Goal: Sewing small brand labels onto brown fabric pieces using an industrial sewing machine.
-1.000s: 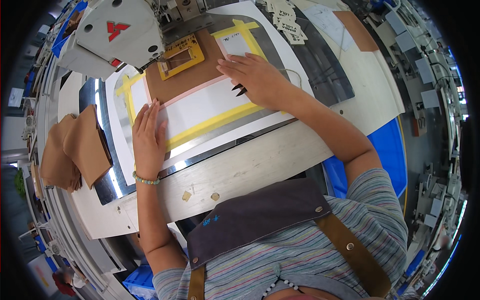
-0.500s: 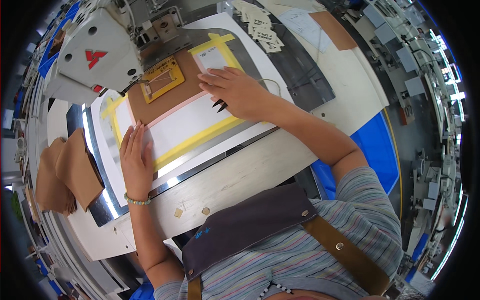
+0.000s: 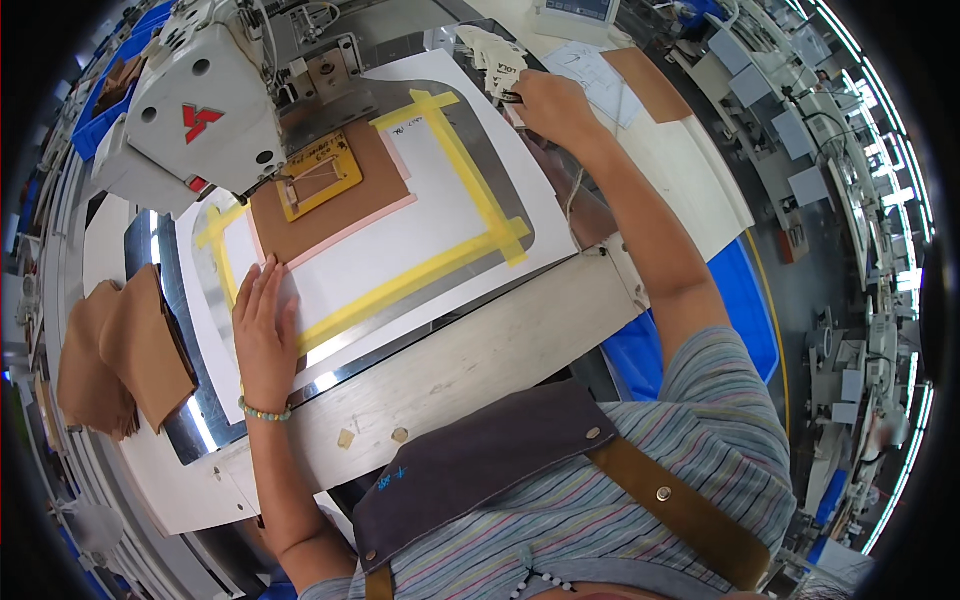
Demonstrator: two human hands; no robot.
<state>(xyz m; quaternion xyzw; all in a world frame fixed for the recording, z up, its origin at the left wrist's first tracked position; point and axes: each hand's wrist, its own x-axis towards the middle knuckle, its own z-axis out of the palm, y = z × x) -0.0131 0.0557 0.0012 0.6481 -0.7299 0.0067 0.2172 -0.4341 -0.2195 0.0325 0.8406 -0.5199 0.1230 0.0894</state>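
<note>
My left hand [image 3: 266, 330] lies flat, fingers stretched, on the white sheet [image 3: 400, 250] with its fingertips at the near left corner of a brown panel [image 3: 380, 165]. Pink strips edge that panel, and a yellow template [image 3: 347, 183] with a cut-out rests on it under the sewing machine head [image 3: 225, 110]. Yellow tape [image 3: 470, 175] frames the white sheet. At the far right my right hand [image 3: 560, 112] is closed on what look like black tweezers [image 3: 512, 97], mostly hidden by the fingers. Their end is at the pile of white printed labels [image 3: 497, 62].
Folded brown pieces [image 3: 140, 350] are stacked on the left. A drawing on paper [image 3: 590, 75] and a brown sheet [image 3: 648, 85] lie at the far right. A blue bin [image 3: 745, 300] stands below the table's right side. A cord [image 3: 574, 195] hangs near my right forearm.
My right hand has left the brown panel's right edge and moved far right to the labels, tweezers still in it. My left hand stays at the panel's near left corner.
</note>
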